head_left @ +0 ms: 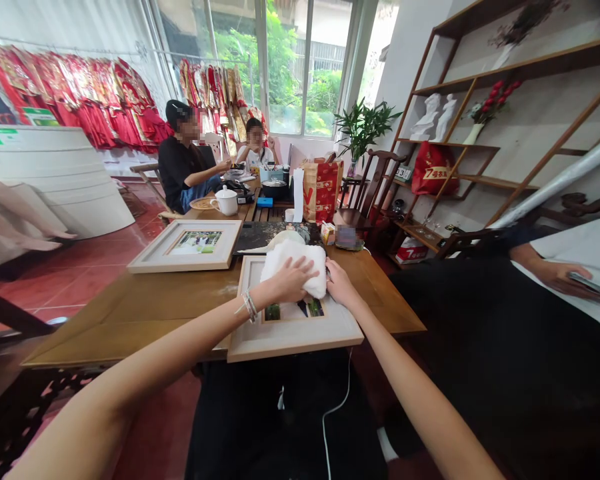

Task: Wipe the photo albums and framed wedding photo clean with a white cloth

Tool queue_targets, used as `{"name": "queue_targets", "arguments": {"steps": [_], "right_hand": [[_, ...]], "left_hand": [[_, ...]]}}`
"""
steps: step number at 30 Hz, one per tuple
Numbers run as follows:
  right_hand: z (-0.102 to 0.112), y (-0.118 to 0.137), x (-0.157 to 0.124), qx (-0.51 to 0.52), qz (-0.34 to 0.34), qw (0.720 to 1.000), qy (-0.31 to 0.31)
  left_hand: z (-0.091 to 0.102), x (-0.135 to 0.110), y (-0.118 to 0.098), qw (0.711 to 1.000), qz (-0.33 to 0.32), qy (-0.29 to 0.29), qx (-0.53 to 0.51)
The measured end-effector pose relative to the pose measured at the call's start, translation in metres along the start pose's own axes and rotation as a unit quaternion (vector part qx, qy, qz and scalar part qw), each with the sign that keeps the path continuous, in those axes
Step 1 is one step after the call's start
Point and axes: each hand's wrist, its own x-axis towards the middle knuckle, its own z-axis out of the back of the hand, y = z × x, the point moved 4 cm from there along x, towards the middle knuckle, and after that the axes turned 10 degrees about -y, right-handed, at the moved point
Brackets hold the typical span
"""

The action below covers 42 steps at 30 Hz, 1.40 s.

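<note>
A light wooden picture frame (295,348) with a pale mat and a photo (316,308) lies on the near edge of the table. On its upper part rests a folded white cloth (316,259), covering much of the photo. My left hand (294,279), a bracelet at its wrist, lies over the cloth with fingers spread, pressing on it. At the frame's right side, my right hand (341,285) has its fingers closed around the edge, close beside the cloth; its fingertips are partly hidden. Farther left sits a second framed photo (196,243).
Beyond the frames are a dark tray (253,239), a white lidded mug (226,200) and a red and brown paper bag (325,190). Two people sit at the far end of the wooden table (145,303). At right, a person's hand (563,277) holds a phone. A white cable (325,427) hangs down in front.
</note>
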Motion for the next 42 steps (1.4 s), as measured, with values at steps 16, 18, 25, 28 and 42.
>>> {"name": "queue_targets", "arguments": {"steps": [16,18,25,28,42], "right_hand": [[-0.012,-0.033,0.012,0.002,-0.024,0.999,0.038],[-0.011,-0.033,0.010,0.003,-0.022,0.999,0.037],[-0.004,-0.009,0.001,-0.001,-0.008,1.000,0.021],[-0.001,0.002,0.000,-0.002,0.002,1.000,0.022],[0.000,0.007,-0.001,0.005,0.007,1.000,0.025]], "left_hand": [[0.046,-0.057,-0.133,0.998,-0.052,-0.009,-0.036],[0.042,-0.054,-0.132,0.999,-0.036,0.002,-0.016],[0.029,-0.036,-0.090,0.995,0.083,0.020,0.052],[0.019,-0.023,-0.060,0.992,0.104,0.002,0.074],[0.014,-0.012,-0.029,1.000,0.026,-0.004,0.016]]}}
